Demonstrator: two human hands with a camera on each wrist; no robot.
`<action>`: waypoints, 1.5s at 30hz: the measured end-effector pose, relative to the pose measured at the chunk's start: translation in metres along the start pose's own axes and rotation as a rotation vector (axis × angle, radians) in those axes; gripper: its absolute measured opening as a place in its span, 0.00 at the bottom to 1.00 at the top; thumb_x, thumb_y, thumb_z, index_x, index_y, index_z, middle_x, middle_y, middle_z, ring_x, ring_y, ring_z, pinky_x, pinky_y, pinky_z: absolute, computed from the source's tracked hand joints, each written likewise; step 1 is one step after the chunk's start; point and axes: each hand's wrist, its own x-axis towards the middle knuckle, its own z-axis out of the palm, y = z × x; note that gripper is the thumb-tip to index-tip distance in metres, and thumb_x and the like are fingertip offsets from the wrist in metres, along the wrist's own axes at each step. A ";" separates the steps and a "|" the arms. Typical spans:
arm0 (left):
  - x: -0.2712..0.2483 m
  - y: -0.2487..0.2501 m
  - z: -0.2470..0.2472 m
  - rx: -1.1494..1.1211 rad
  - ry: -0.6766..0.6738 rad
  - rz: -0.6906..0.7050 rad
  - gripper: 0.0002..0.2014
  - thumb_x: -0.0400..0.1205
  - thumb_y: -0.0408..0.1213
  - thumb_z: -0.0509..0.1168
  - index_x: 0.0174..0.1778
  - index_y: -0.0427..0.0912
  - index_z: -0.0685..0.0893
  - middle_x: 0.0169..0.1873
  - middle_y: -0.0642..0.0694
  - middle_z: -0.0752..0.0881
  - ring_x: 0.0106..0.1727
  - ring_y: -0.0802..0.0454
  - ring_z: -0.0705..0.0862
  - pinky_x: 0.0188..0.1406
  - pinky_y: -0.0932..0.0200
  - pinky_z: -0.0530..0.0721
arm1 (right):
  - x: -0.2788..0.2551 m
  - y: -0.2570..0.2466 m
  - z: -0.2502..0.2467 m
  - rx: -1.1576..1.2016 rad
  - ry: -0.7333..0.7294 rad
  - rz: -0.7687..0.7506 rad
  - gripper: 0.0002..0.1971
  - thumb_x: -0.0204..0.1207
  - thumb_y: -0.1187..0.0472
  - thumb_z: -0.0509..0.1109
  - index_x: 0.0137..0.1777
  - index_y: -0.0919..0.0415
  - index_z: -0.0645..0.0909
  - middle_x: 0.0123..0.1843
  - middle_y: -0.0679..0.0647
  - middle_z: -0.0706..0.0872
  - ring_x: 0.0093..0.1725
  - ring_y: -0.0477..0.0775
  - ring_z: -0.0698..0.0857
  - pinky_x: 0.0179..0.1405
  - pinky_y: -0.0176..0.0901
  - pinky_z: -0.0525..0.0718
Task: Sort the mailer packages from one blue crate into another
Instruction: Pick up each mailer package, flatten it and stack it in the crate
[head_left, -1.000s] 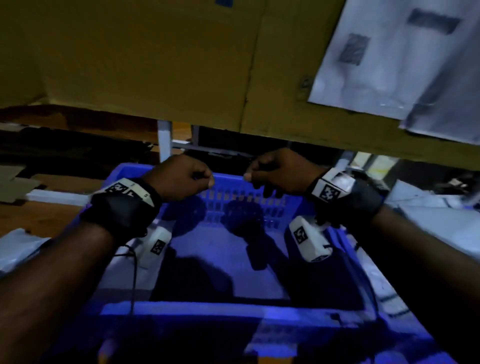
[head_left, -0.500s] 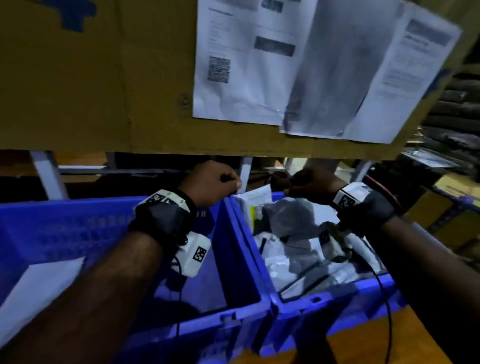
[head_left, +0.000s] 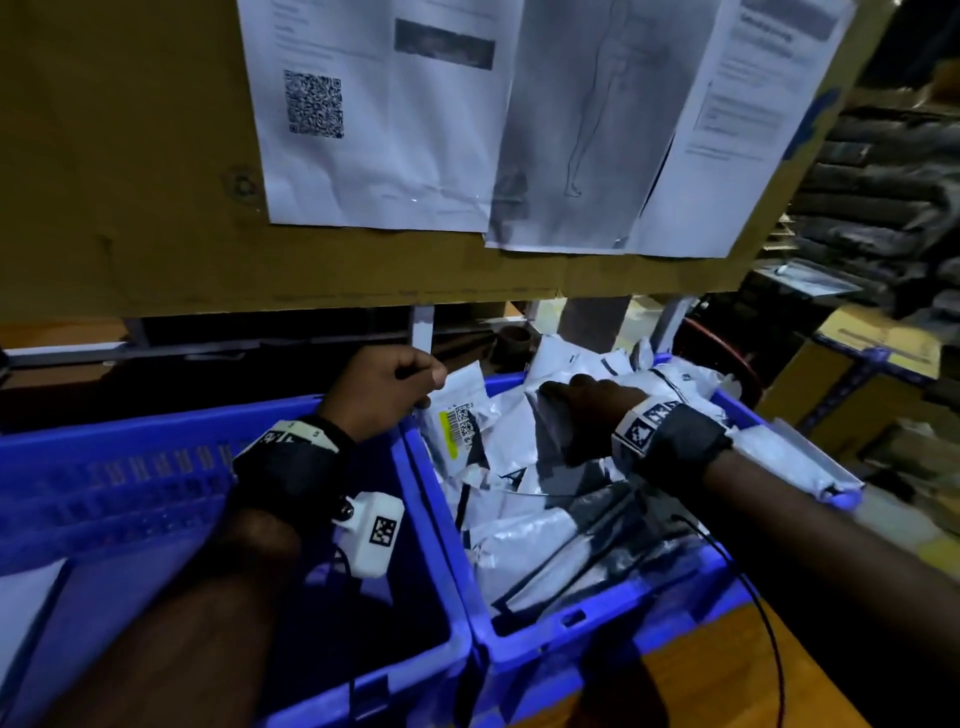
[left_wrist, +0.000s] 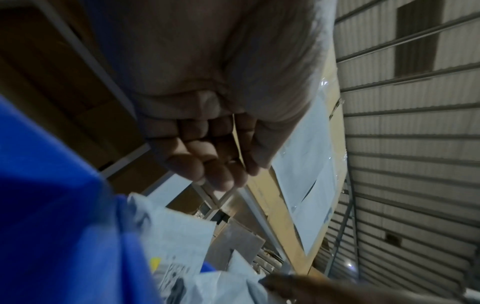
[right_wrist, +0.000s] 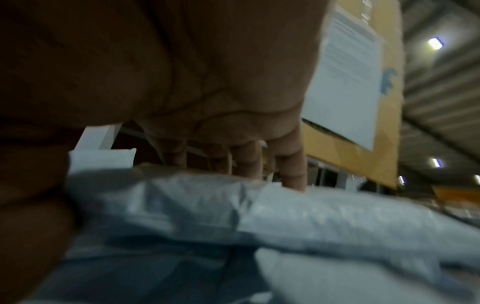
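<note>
With my left hand (head_left: 387, 387) clenched empty and my right hand (head_left: 582, 402) spread flat, ungripping, on the heaped white plastic mailer packages (head_left: 524, 467) in the right blue plastic crate (head_left: 597, 631), I judged the slick stack might slide.

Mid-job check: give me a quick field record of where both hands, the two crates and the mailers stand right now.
left hand: fingers curled, holding nothing visible, over the divide between the two crates
right hand: fingers extended down onto the mailer pile; grip not confirmed
right crate: heaped with white and grey mailers
left crate: mostly bare floor; something pale at its near-left corner
labelled mailer: upright by the divider, barcode and yellow sticker showing
</note>
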 end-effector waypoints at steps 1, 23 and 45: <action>-0.001 -0.002 0.002 -0.025 0.010 -0.012 0.04 0.82 0.27 0.69 0.47 0.31 0.88 0.35 0.43 0.87 0.25 0.65 0.84 0.27 0.73 0.78 | -0.002 0.000 -0.007 -0.005 0.041 -0.026 0.22 0.70 0.43 0.69 0.62 0.45 0.71 0.63 0.59 0.81 0.60 0.67 0.83 0.58 0.61 0.83; -0.023 0.017 -0.019 -0.613 -0.068 -0.111 0.19 0.71 0.29 0.72 0.59 0.32 0.85 0.55 0.34 0.90 0.50 0.42 0.89 0.51 0.47 0.89 | 0.019 -0.064 -0.080 1.865 0.491 -0.318 0.08 0.83 0.61 0.66 0.49 0.62 0.85 0.45 0.64 0.89 0.40 0.61 0.88 0.39 0.47 0.87; -0.028 0.017 -0.055 -0.403 0.000 -0.121 0.22 0.71 0.22 0.73 0.62 0.37 0.84 0.53 0.42 0.92 0.49 0.49 0.91 0.44 0.57 0.88 | 0.063 -0.077 -0.076 2.034 0.262 -0.502 0.25 0.64 0.64 0.81 0.60 0.75 0.82 0.51 0.69 0.90 0.48 0.69 0.89 0.48 0.63 0.87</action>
